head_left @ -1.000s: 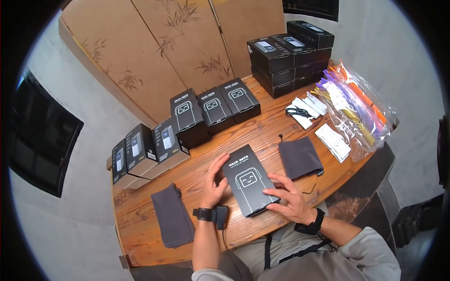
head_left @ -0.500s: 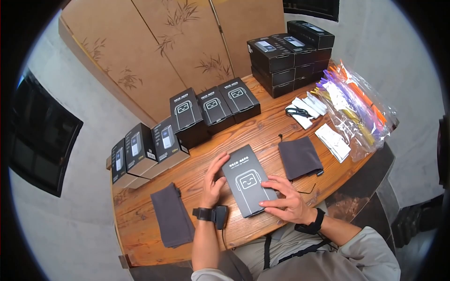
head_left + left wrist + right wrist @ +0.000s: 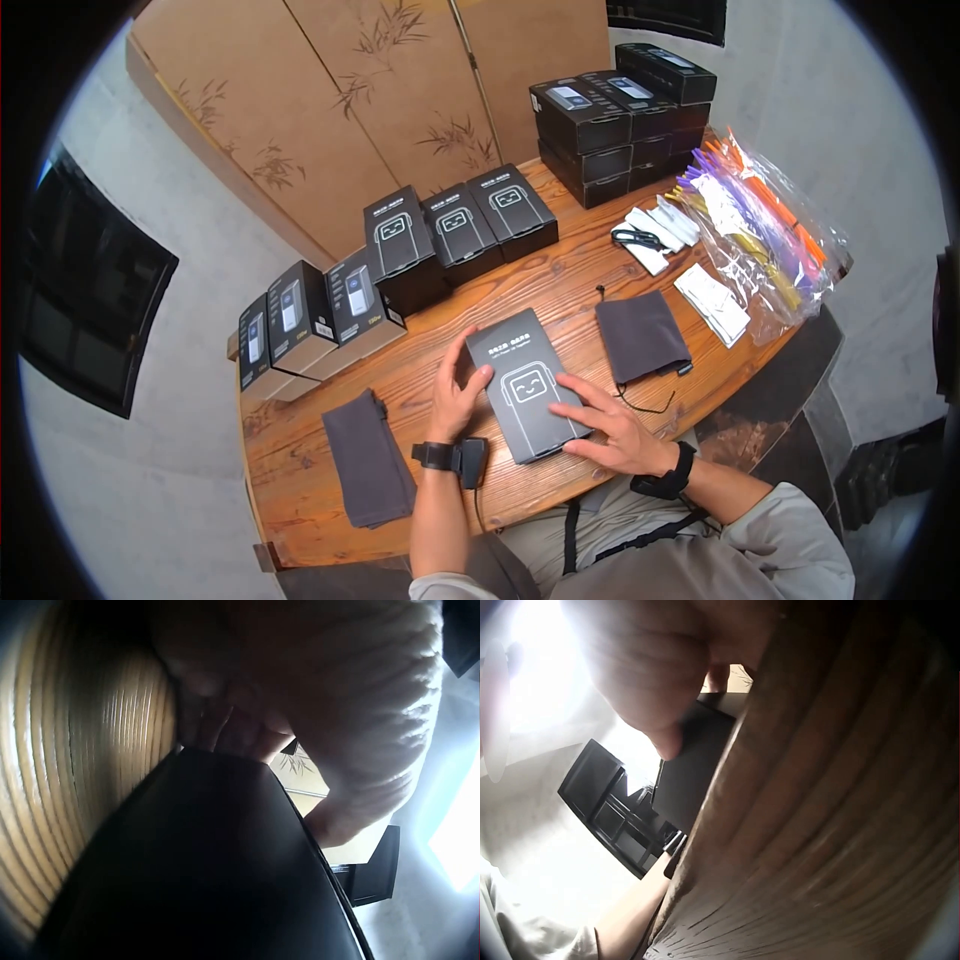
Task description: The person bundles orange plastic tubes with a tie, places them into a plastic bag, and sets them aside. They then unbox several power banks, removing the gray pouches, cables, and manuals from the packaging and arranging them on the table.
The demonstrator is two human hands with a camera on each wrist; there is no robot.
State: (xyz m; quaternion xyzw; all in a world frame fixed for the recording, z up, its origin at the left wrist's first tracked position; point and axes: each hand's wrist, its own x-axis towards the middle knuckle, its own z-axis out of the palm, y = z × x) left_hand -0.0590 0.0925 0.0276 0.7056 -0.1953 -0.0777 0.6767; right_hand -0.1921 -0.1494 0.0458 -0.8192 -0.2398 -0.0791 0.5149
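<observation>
A black box (image 3: 530, 375) with a white smiling-face drawing and white lettering lies face up at the table's near middle. My left hand (image 3: 455, 392) grips its left edge, thumb over the top and fingers along the side. In the left wrist view, the dark side of the box (image 3: 187, 855) fills the lower middle, with fingers at its far end. My right hand (image 3: 615, 430) holds the box's right edge, fingers spread over the lid. The right wrist view shows its thumb (image 3: 667, 741) at the box's edge.
Dark grey cloth pouches lie to the right (image 3: 643, 335) and left (image 3: 368, 460). Several boxes (image 3: 455, 230) line the table's back, and more are in a stack (image 3: 620, 125) at back right. White papers (image 3: 712, 303) and a plastic bag of coloured sticks (image 3: 765, 230) lie at right.
My left thumb has moved onto the box's top edge, and its fingers have shifted up the side. The right fingers have slid further left over the lid. The box has barely moved.
</observation>
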